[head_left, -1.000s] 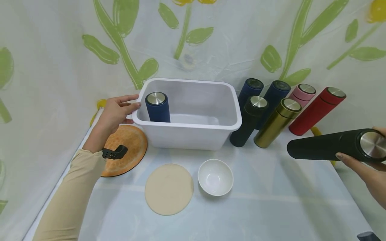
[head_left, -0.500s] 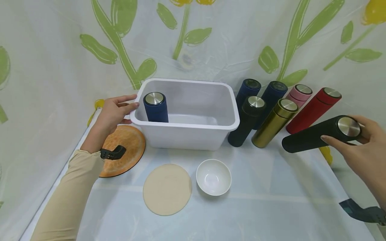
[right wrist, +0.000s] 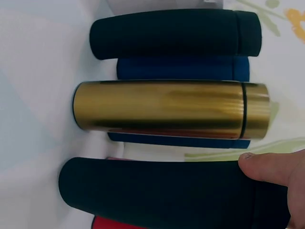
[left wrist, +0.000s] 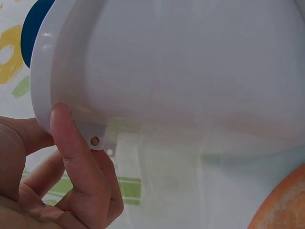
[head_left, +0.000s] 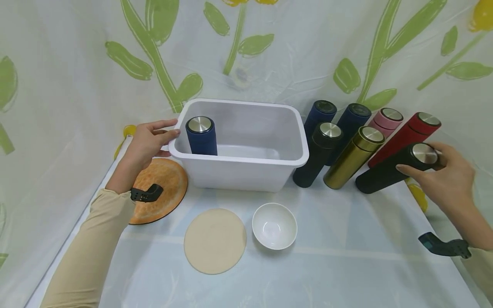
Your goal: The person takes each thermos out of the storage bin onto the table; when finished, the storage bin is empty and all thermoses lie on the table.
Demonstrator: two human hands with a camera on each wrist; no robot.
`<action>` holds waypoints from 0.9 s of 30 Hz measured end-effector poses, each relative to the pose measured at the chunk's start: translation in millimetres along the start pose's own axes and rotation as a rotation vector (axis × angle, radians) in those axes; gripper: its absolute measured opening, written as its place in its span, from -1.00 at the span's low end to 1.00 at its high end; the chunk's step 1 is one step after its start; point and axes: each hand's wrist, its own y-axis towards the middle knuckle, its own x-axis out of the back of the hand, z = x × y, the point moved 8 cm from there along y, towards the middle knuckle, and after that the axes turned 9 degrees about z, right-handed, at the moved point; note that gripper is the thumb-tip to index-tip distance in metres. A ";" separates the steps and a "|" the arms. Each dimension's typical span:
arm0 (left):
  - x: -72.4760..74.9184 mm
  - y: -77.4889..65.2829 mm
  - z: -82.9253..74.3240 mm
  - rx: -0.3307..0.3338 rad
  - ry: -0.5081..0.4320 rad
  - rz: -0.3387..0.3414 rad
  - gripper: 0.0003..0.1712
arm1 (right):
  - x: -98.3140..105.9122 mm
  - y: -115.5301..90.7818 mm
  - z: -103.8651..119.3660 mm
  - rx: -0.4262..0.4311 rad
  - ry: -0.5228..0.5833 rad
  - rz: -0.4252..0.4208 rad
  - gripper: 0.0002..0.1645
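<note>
My left hand [head_left: 148, 143] holds the left end of the rim of a white plastic tub [head_left: 239, 173]. In the left wrist view its fingers [left wrist: 78, 157] lie about the rim beside a small holed tab. One blue thermos [head_left: 202, 139] with a steel-topped lid stands inside the tub at the left. My right hand [head_left: 448, 175] grips a black thermos [head_left: 389, 171] near its lid, thumb along the near side. This bottle's base is close over the table, right of a gold thermos [head_left: 348, 164] and in front of a red thermos [head_left: 408, 132].
Another black thermos [head_left: 317, 154], two blue ones and a pink thermos [head_left: 386, 119] stand in the cluster right of the tub. A white bowl [head_left: 274, 226], a beige disc [head_left: 215, 241] and a bread-patterned round mat [head_left: 169, 188] lie nearer on the table.
My right hand has brought the black thermos in from the right edge, leftward and down to the other bottles, tilting it more upright. The left hand stays at the tub's rim.
</note>
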 end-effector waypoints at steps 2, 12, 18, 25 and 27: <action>-1.4 0.6 -0.2 0.000 0.001 0.005 -0.35 | -2.6 3.8 -2.4 -0.012 0.010 0.011 -0.11; -1.3 0.8 1.4 0.000 0.007 0.009 -0.33 | -9.5 26.6 -4.1 0.057 0.114 0.149 -0.07; 1.3 -0.8 -1.2 -0.020 0.000 0.013 -0.33 | -15.7 43.8 -9.7 0.038 0.178 0.231 -0.05; 0.6 0.1 0.1 -0.018 -0.008 -0.002 -0.34 | -21.1 55.2 -18.4 -0.010 0.244 0.316 0.03; -0.2 1.0 0.7 -0.015 -0.008 -0.005 -0.34 | -22.3 55.9 -20.4 -0.017 0.266 0.328 0.05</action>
